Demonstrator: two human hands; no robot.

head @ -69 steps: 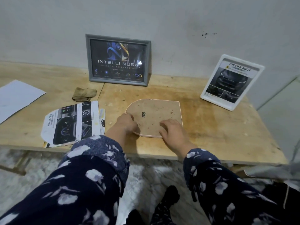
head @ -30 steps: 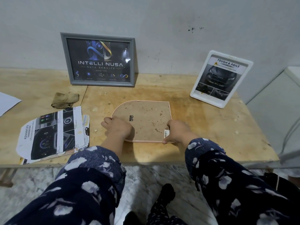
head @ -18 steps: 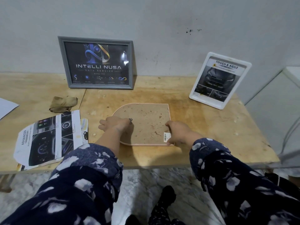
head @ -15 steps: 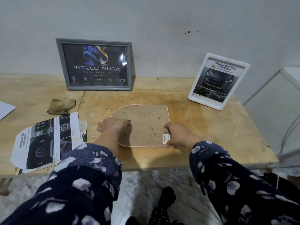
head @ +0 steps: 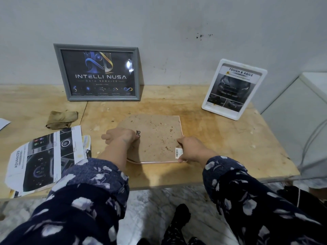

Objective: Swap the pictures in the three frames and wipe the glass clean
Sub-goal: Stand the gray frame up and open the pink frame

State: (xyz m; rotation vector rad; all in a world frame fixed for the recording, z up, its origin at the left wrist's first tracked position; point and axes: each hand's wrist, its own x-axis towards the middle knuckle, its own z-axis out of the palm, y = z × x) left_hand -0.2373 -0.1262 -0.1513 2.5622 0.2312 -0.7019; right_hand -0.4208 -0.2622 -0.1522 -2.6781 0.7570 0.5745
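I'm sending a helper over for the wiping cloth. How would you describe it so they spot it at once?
On the wooden table, look just below the left corner of the grey frame leaning on the wall. The cloth lies crumpled there, above the printed car leaflets: the only soft, olive-brown thing among flat paper.

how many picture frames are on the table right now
3. A grey frame leans on the wall at back left, a white frame stands at back right, and a pink arched frame lies face down in the middle, between both hands.
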